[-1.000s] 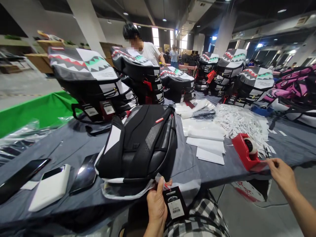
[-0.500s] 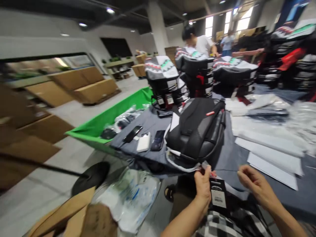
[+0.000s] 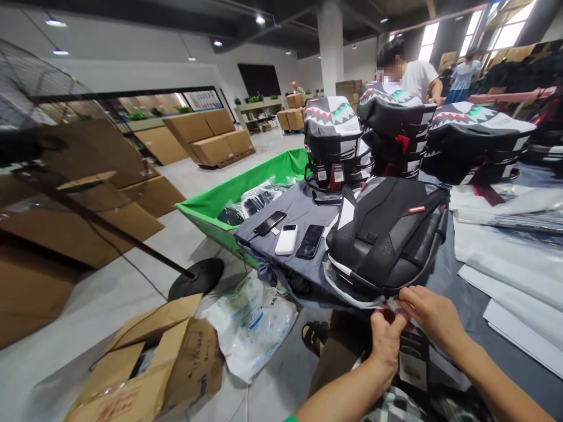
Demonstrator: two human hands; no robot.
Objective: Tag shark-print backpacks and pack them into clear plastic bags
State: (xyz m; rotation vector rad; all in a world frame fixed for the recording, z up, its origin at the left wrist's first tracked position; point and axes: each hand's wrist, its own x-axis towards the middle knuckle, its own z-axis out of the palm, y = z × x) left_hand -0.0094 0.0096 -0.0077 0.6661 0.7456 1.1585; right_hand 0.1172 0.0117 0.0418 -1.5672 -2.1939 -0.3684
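A black and grey backpack (image 3: 387,228) lies on the dark cloth-covered table (image 3: 246,231), with a small red label and a white edge. Right below its near edge my two hands meet. My left hand (image 3: 386,343) is closed in a pinch on a small clear plastic piece. My right hand (image 3: 433,316) pinches at the same spot; what its fingertips hold is too small to make out. A black hang tag (image 3: 413,366) with a white label hangs under my hands, partly behind my left wrist, over black-and-white checked fabric (image 3: 391,404).
Phones (image 3: 311,241) and a white power bank (image 3: 287,239) lie left of the backpack. Stacked backpacks (image 3: 332,126) stand behind; white plastic bags (image 3: 505,234) lie right. A green bin (image 3: 211,202), an open carton (image 3: 189,357) and a fan stand (image 3: 132,240) are left. A co-worker (image 3: 417,79) works beyond.
My right hand has moved left from beside the table edge to meet my left hand, its fingers now pinching. The view has turned left, shifting the backpack and table rightward.
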